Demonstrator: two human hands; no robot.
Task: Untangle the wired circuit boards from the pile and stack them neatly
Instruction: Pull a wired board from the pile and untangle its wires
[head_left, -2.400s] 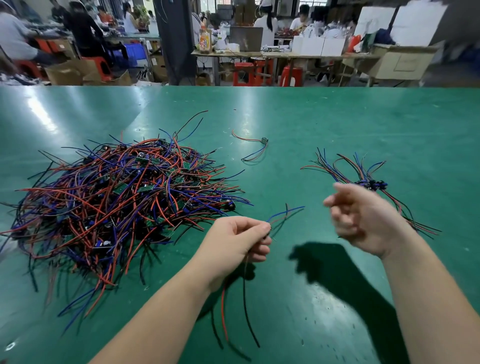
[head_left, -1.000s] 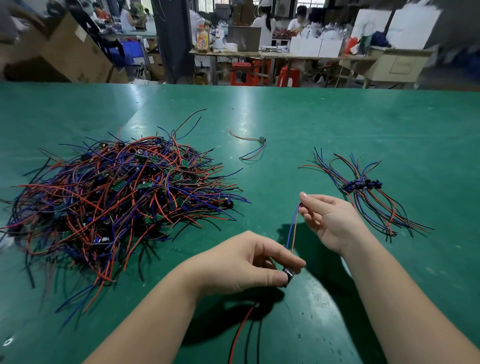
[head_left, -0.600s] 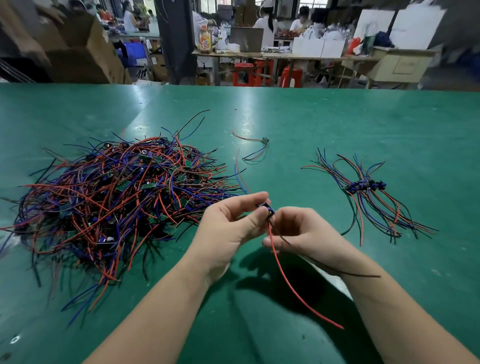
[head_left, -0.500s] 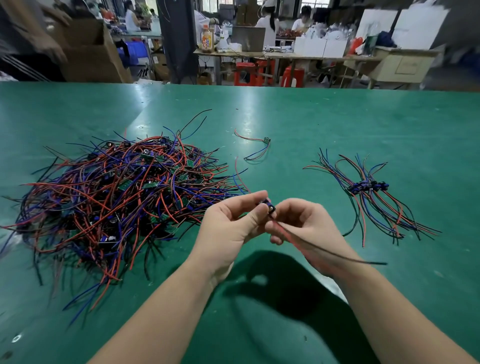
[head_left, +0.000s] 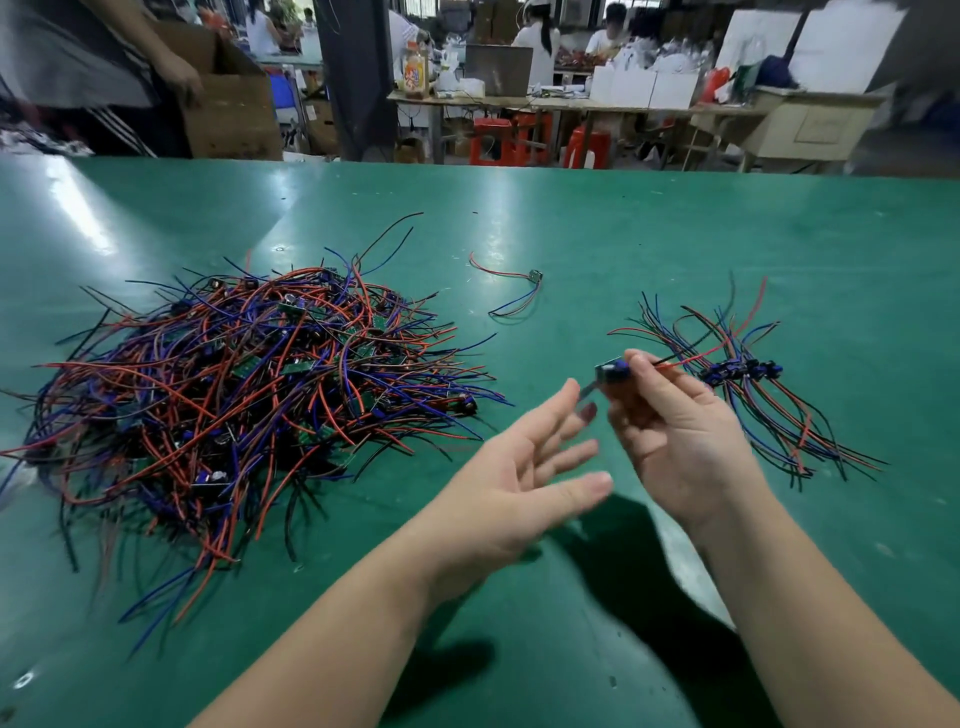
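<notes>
Item 1, tangled pile (head_left: 234, 405) of red, blue and black wired boards: left half of the green table (head_left: 675, 218), in from its far edge; large, unsorted; item 2, stray board (head_left: 535, 276) with leads: centre, toward the far edge, apart from both heaps; item 3, left hand (head_left: 519, 483): palm up, fingers straight and spread, holding nothing; item 4, right hand (head_left: 675, 431): fingertips pinch one freed board (head_left: 612, 371), leads trailing right and away; item 5, neat stack (head_left: 737, 370): right side, just right of and beyond that pinch; boards in a left-to-right row, leads fanned across; right hand nearer, the likely placer.
</notes>
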